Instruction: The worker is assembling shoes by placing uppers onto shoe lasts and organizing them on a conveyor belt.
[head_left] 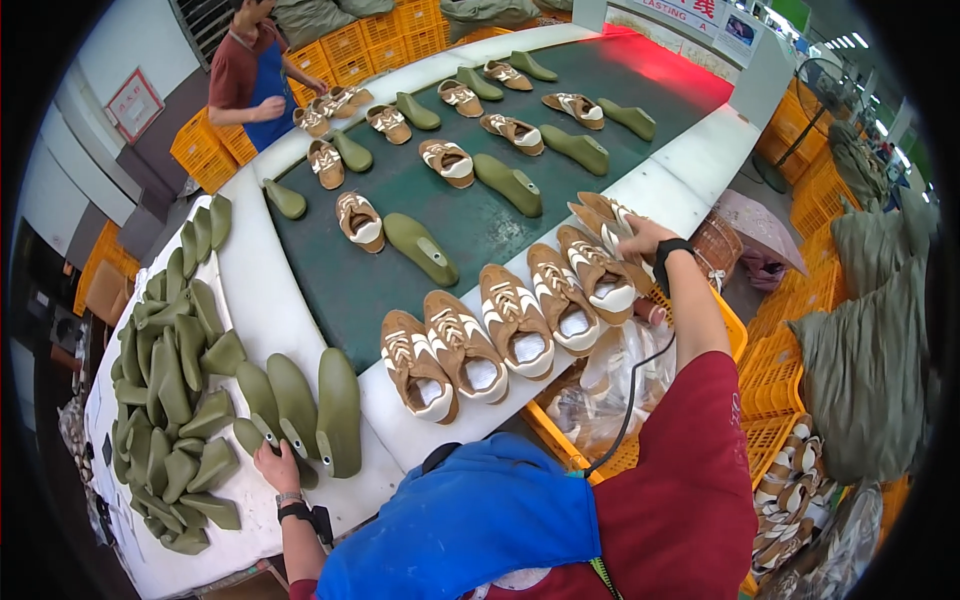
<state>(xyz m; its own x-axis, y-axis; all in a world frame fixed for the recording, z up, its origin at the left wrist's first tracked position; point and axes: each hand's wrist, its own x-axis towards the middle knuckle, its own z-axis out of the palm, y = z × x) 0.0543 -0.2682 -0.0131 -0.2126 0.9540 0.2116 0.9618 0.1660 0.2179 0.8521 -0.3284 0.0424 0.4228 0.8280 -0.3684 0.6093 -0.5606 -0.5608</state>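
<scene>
My left hand (277, 466) grips the near end of a green shoe last (250, 438) on the white table at left. Beside it lie a few larger green lasts (338, 410) with round holes in their ends. My right hand (648, 240), arm stretched out, has its fingers on a brown and white sneaker (600, 222) at the far end of a row. The rest of that row, several laced sneakers (515, 315) with white stuffing inside, stands on the white ledge before me.
A heap of green lasts (165, 370) covers the left table. Sneakers and lasts stand in pairs on the dark green conveyor belt (480, 235). A yellow crate (540, 425) with plastic-wrapped items sits below the ledge. Across the belt, a co-worker (255, 75) in a blue apron handles sneakers.
</scene>
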